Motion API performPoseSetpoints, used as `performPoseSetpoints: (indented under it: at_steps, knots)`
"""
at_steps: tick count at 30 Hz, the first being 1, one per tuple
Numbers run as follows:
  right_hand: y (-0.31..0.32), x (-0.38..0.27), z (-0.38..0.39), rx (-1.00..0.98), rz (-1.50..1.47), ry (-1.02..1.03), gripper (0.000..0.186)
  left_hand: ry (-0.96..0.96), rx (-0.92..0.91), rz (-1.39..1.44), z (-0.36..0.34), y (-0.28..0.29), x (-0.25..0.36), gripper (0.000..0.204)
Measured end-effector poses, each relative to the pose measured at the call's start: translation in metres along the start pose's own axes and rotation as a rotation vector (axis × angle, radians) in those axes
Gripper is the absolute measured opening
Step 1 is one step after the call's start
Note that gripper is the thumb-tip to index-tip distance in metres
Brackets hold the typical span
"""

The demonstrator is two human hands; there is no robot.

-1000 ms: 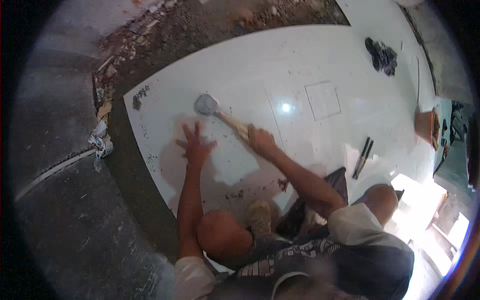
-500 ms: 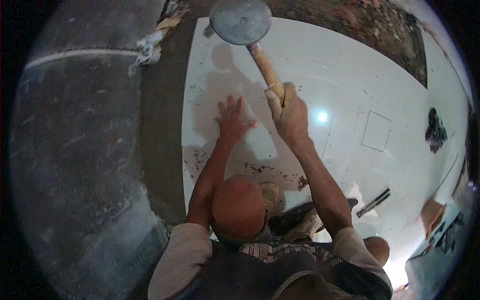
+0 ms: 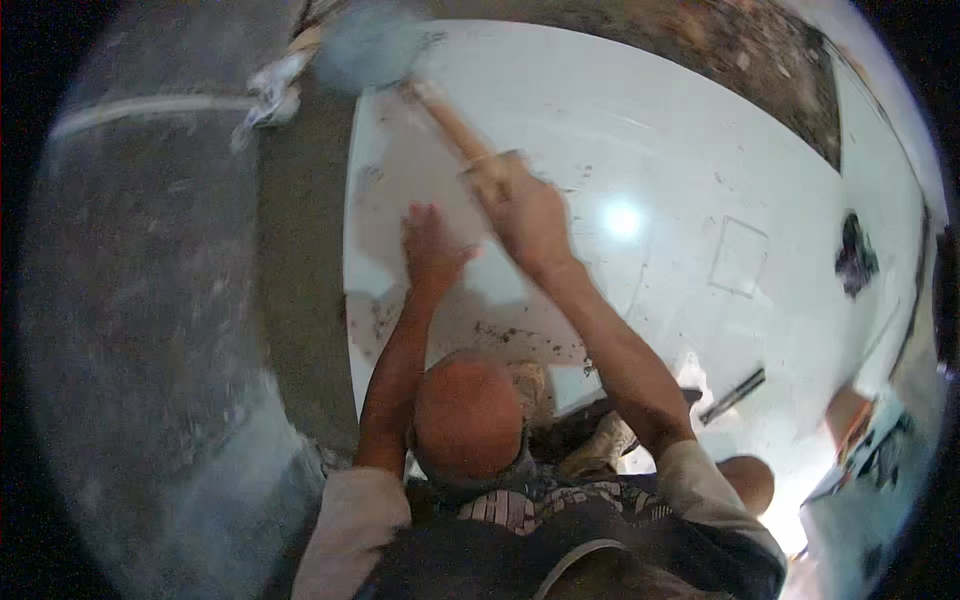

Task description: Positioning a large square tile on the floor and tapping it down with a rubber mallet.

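1. The right hand (image 3: 525, 215), a little above centre of the frame, has its fingers closed around the wooden handle of a mallet (image 3: 455, 125); the hand is blurred.
2. The mallet runs from that hand toward the upper left. Its round grey head sits at the top edge, left of centre, over the tile's upper-left corner, and is heavily smeared, so I cannot tell whether it touches the tile.
3. The left hand (image 3: 432, 250) lies flat on the tile (image 3: 640, 130), just left of the right hand, fingers open and spread, pointing toward the top of the frame.
4. The tile is large, white and glossy, filling the centre and right; a bright light spot shows right of the hands, and dark grit lies along its lower-left edge.
5. A grey mortar bed (image 3: 160, 300) fills the left of the frame, touching the tile's left edge.
6. A crumpled rag (image 3: 268, 88) lies in the upper left, just beside the mallet head.
7. A dark slim tool (image 3: 732, 396) rests on the tile at lower right, well apart from both hands.
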State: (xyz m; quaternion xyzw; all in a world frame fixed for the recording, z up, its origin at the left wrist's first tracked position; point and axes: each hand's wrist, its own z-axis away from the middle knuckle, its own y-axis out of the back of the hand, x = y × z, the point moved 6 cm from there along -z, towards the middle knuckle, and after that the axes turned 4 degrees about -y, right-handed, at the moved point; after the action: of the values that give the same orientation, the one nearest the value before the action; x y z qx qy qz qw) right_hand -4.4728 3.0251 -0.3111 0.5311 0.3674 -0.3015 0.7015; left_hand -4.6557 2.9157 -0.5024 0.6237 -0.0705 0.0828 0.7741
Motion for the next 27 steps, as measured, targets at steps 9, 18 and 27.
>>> performPoseSetpoints:
  at_steps: [9, 18, 27]
  knots:
    - [-0.005, 0.123, 0.027, -0.167, 0.293, -0.189, 0.042, 0.046, -0.094, -0.047, -0.002, -0.009, -0.002, 0.119]
    - [0.099, 0.073, 0.030, 0.297, -0.003, -0.117, 0.036, 0.041, -0.342, -0.086, -0.054, 0.029, 0.092, 0.115]
    - [0.099, 0.174, 0.023, 0.235, 0.268, -0.288, 0.044, -0.224, -0.318, -0.200, -0.082, 0.008, 0.110, 0.116]
